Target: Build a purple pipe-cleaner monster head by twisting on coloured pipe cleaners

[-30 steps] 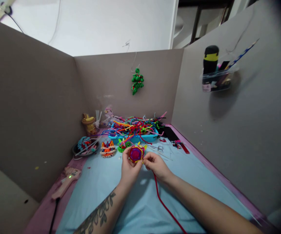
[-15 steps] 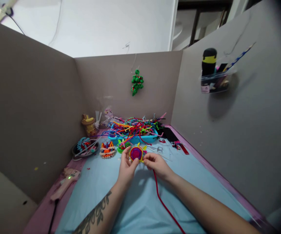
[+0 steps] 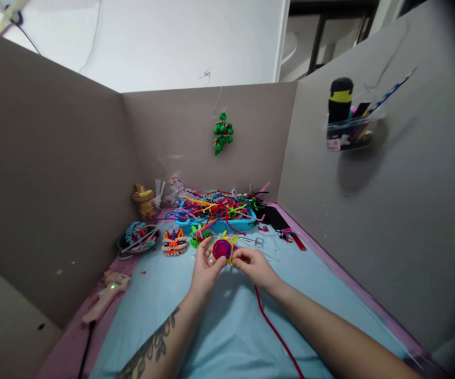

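Observation:
My left hand (image 3: 207, 271) grips a round pipe-cleaner piece (image 3: 222, 249) by its left and lower edge, the thumb across its front. The piece has a purple and red coiled middle, a yellow rim and small yellow points. At its right edge, the thumb and fingers of my right hand (image 3: 253, 266) are pinched together. A long red pipe cleaner (image 3: 269, 322) runs out from beneath that hand and trails down toward me; its upper end is hidden by the fingers.
Behind my hands stands a blue tray (image 3: 231, 226) heaped with coloured pipe cleaners. An orange-and-white figure (image 3: 174, 243), a green figure (image 3: 198, 237) and scissors (image 3: 257, 242) lie nearby. At left are a dark bowl (image 3: 122, 245) and a pink glue gun (image 3: 105, 302). Grey panels surround the table.
The round piece has shifted very slightly to the right with my left hand. The upper part of the red pipe cleaner is now more hidden beneath my right hand.

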`<state>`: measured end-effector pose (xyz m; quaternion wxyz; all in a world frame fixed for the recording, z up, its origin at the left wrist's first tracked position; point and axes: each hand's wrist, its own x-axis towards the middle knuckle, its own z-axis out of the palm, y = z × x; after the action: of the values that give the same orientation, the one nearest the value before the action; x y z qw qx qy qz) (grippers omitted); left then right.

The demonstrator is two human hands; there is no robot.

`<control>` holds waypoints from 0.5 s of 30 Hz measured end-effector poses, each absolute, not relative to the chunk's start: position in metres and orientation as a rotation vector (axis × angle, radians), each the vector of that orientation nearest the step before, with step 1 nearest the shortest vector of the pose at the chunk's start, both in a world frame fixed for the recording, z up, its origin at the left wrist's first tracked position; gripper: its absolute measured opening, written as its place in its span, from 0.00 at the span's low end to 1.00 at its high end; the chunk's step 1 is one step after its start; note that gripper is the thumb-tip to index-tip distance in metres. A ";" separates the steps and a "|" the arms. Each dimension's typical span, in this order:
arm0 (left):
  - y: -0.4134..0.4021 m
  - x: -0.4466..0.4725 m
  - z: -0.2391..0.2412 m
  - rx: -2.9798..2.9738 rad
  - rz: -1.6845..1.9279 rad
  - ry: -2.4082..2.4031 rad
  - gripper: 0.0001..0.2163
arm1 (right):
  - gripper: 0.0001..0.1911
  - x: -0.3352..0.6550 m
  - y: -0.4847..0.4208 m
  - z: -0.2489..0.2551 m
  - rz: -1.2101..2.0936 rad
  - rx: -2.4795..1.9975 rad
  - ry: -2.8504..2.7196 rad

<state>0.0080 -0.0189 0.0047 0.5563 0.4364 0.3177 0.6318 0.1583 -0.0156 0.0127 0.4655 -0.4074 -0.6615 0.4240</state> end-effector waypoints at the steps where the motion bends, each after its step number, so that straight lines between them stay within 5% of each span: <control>1: -0.019 0.008 0.004 1.021 1.485 0.747 0.31 | 0.06 0.158 -0.016 0.012 1.021 -1.002 -1.634; 15: -0.025 0.012 0.007 0.944 1.454 0.684 0.31 | 0.06 0.158 -0.016 0.008 0.731 -1.009 -1.809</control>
<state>0.0116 -0.0249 0.0065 0.5965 0.4066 0.2946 0.6262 0.1576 -0.0164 0.0083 0.4552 -0.4089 -0.7334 0.2961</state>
